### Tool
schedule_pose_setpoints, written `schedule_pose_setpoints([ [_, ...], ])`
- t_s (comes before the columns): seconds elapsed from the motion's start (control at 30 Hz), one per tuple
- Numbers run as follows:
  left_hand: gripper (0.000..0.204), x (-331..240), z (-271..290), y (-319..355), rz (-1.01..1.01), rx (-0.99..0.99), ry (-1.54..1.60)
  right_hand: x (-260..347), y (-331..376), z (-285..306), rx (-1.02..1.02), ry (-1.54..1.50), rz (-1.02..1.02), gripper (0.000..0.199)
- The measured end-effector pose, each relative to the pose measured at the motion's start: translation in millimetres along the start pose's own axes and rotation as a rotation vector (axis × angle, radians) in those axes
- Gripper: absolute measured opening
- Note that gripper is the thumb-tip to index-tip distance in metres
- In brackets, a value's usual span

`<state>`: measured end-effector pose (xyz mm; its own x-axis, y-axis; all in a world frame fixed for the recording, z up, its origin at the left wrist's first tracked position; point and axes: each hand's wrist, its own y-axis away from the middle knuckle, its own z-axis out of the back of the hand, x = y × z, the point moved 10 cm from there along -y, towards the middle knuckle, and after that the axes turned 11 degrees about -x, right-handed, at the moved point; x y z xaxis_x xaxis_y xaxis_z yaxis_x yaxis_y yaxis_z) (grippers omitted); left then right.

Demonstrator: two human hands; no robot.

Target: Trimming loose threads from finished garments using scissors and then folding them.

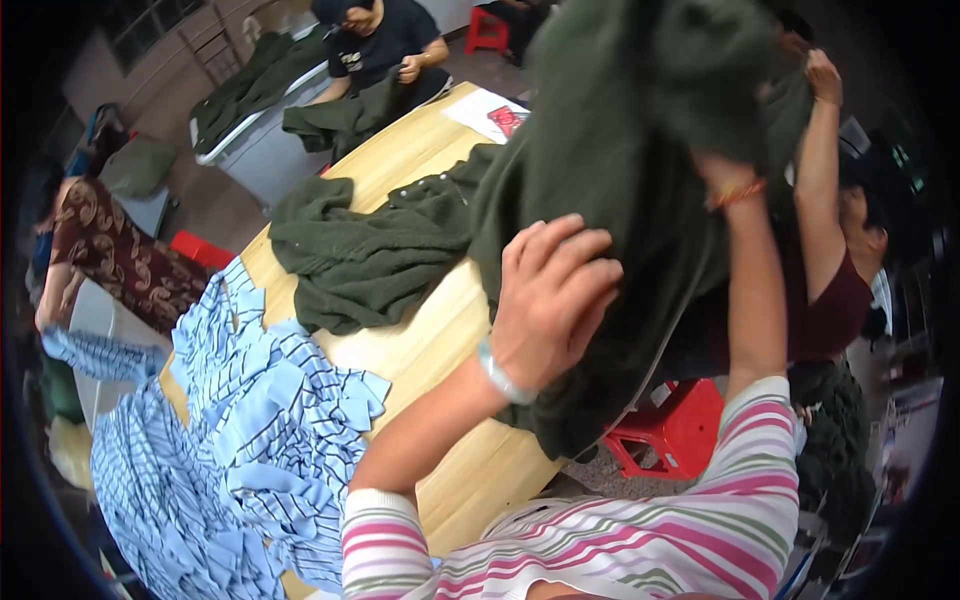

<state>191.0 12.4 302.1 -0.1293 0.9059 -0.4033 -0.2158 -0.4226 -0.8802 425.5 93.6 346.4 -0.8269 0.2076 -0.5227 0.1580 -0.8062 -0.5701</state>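
Observation:
A dark green knitted garment hangs raised in front of me, its upper part smeared by motion. My right hand, with a red and yellow band at the wrist, is lifted into its folds and holds it up; the fabric covers the fingertips. My left hand, wearing a pale bangle, is against the lower front of the cloth with its fingers loosely bent and apart; the thumb is hard to see. Another dark green knit with small pale buttons lies crumpled on the wooden table, left of the raised one.
Blue striped garments are heaped at the table's left side. Across the table a person handles green cloth beside a grey tub. A co-worker's raised arm is close at right. A red stool stands below.

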Motion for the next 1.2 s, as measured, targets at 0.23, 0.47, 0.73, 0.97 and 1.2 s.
schedule_pose_setpoints([
  [0.23, 0.049, 267, -12, 129, 0.511, -0.007, -0.468, -16, 17, -61, -0.097, -0.942, -0.497, 0.048],
  [0.47, 0.081, 387, 7, 287, 0.754, 0.690, -1.041, 38, 79, -78, 0.227, -1.361, -0.654, 0.049],
  [0.73, 0.039, 231, 34, 373, 0.586, 0.976, -0.752, 67, 114, -49, 0.346, -1.446, -0.550, 0.050],
  [0.97, 0.026, 54, 108, 459, 0.638, 1.203, -0.635, 180, 152, 22, 0.547, -1.454, -0.145, 0.048],
  [1.2, 0.035, 52, 190, 478, 1.534, -0.215, -0.063, 286, 263, 54, 0.694, -1.269, 0.151, 0.049],
])
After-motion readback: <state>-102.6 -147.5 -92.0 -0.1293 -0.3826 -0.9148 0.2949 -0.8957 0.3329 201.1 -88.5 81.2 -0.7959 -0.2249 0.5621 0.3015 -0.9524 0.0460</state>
